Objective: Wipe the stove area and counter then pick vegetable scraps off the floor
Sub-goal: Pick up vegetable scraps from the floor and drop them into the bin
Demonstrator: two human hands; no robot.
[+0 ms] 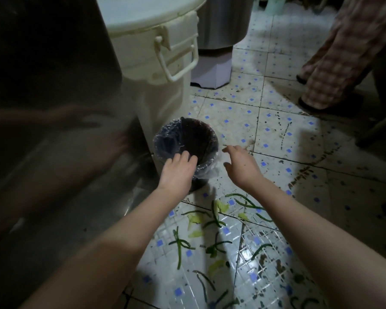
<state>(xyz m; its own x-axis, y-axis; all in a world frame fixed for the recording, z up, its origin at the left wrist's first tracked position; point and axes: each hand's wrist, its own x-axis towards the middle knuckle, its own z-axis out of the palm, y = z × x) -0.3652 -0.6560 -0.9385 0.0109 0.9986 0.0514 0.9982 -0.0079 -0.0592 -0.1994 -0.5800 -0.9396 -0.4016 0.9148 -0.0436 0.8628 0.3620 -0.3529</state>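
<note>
A small dark waste bin lined with a clear plastic bag stands on the tiled floor. My left hand reaches over its near rim, palm down, fingers relaxed over the opening and holding nothing visible. My right hand hovers just right of the bin, fingers spread and loosely bent, empty. Green vegetable scraps, thin strips and pale leaf bits, lie scattered on the floor below both forearms.
A tall cream lidded bucket stands behind the bin, with a steel pot on a white stand further back. A shiny metal cabinet side fills the left. Another person's legs in checked trousers stand at the upper right.
</note>
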